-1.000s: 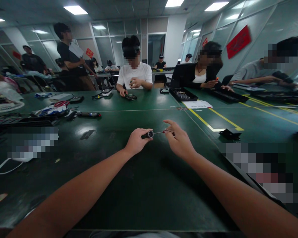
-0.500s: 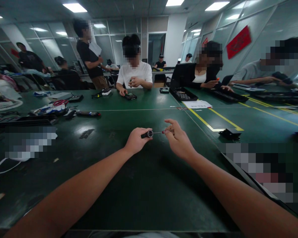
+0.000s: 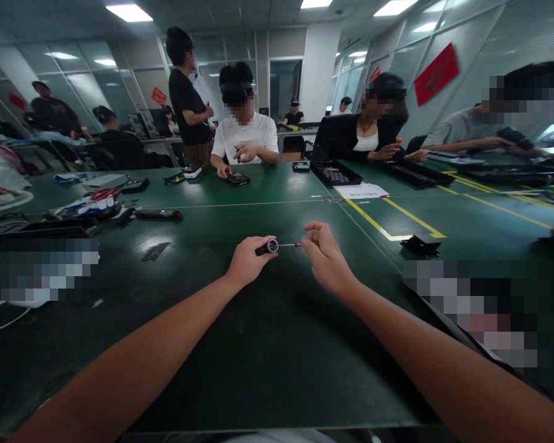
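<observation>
"Condition of the left hand [image 3: 248, 261]?"

"Fingers clamped on a black cylindrical part [image 3: 272, 246], held over the green worktop [image 3: 258, 344], its round ringed end facing the viewer."

"And the right hand [image 3: 329, 261]?"

"Fingers pinched on the red handle of a slim screwdriver [image 3: 297, 245]; the forefinger stands off."

"Contact between the two items?"

"The metal shaft runs level to the cylindrical part's side. Whether its tip is seated, I cannot tell."
</observation>
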A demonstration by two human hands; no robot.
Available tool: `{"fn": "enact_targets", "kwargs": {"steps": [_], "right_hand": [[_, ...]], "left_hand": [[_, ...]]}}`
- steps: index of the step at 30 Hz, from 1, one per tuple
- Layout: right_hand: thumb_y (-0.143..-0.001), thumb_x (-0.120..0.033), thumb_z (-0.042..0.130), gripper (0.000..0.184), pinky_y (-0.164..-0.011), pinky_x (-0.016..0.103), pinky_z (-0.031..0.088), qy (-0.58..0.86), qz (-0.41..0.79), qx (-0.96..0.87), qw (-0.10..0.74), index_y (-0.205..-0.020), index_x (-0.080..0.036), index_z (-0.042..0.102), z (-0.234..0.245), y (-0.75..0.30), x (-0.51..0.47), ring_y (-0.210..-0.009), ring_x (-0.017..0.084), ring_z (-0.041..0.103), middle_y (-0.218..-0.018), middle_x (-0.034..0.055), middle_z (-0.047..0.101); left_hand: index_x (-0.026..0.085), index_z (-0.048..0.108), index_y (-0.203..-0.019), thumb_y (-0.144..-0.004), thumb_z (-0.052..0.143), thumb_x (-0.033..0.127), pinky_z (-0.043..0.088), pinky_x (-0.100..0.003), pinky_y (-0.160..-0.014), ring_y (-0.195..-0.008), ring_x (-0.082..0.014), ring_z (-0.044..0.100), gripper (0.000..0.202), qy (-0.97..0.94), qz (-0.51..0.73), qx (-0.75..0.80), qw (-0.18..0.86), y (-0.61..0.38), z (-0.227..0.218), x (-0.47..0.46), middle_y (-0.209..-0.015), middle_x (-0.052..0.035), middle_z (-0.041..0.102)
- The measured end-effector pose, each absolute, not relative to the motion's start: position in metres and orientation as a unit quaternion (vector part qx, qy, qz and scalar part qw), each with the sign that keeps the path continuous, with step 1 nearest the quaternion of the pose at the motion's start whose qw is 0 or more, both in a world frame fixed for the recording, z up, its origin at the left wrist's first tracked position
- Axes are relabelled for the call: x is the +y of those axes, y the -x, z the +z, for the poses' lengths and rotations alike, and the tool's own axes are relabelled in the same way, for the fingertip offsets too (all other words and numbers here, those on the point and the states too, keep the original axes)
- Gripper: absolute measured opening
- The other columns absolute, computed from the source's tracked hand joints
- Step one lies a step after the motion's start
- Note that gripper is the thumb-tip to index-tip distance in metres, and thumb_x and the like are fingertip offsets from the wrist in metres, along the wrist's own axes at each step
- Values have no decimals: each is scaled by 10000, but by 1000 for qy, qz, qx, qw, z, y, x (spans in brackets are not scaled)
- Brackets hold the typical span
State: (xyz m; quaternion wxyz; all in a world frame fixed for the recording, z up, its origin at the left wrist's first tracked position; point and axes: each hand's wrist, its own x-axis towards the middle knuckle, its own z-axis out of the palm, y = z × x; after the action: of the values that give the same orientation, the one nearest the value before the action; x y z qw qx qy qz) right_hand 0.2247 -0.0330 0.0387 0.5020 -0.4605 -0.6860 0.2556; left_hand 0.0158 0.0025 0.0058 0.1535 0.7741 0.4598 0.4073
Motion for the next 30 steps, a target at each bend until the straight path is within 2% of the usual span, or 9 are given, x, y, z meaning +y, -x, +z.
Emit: {"fn": "enact_targets", "kwargs": {"steps": [3,7,11,13,17,22,30], "right_hand": [[-938,-362,495,177,-710,352,444,441,283,-668,528,-1071,-246,476,33,-224,-29,-764,190,574,-849,8,589],[-912,-452,562,225,-734,364,465,462,317,-622,547,-902,-228,564,32,-222,-23,-741,191,599,-777,17,622],[-866,-563,594,344,-656,348,496,470,451,-473,593,-806,-224,590,29,-223,-17,-602,159,545,-670,-10,569],[-839,-567,625,347,-617,328,497,466,483,-421,610,-778,-228,586,26,-224,-14,-565,143,512,-643,-25,541],[-817,-554,662,333,-607,305,501,471,460,-419,625,-774,-231,594,22,-226,-11,-585,141,519,-635,-31,535],[-843,-567,622,337,-604,317,507,484,435,-443,616,-804,-234,594,21,-227,-11,-597,150,529,-663,-20,544],[-892,-572,520,339,-616,327,511,519,349,-467,625,-801,-247,541,24,-230,-11,-630,165,536,-696,-3,529]], "left_hand": [[242,705,-1200,-813,785,180,473,-425,-1016,-1113,-240,639,400,-769,408,468,153,-16,4,3,-1178,-47,727],[249,703,-1200,-832,771,212,456,-461,-1033,-1122,-251,633,376,-788,390,458,130,-16,8,1,-1188,-57,724],[291,705,-1181,-878,716,221,287,-551,-1168,-1138,-238,614,312,-833,343,429,59,-13,15,-1,-1173,-24,726],[293,698,-1187,-888,704,240,250,-566,-1183,-1151,-238,607,304,-832,335,440,47,-11,17,-1,-1182,-24,722],[270,692,-1196,-876,721,295,297,-566,-1161,-1156,-254,606,322,-817,334,465,74,-9,14,1,-1189,-43,718],[261,689,-1203,-856,743,304,314,-573,-1143,-1143,-277,610,354,-812,335,469,90,-11,13,1,-1178,-64,716],[253,695,-1166,-832,773,320,431,-477,-1018,-1068,-274,616,350,-806,342,472,103,-9,13,3,-1129,-58,722]]}}
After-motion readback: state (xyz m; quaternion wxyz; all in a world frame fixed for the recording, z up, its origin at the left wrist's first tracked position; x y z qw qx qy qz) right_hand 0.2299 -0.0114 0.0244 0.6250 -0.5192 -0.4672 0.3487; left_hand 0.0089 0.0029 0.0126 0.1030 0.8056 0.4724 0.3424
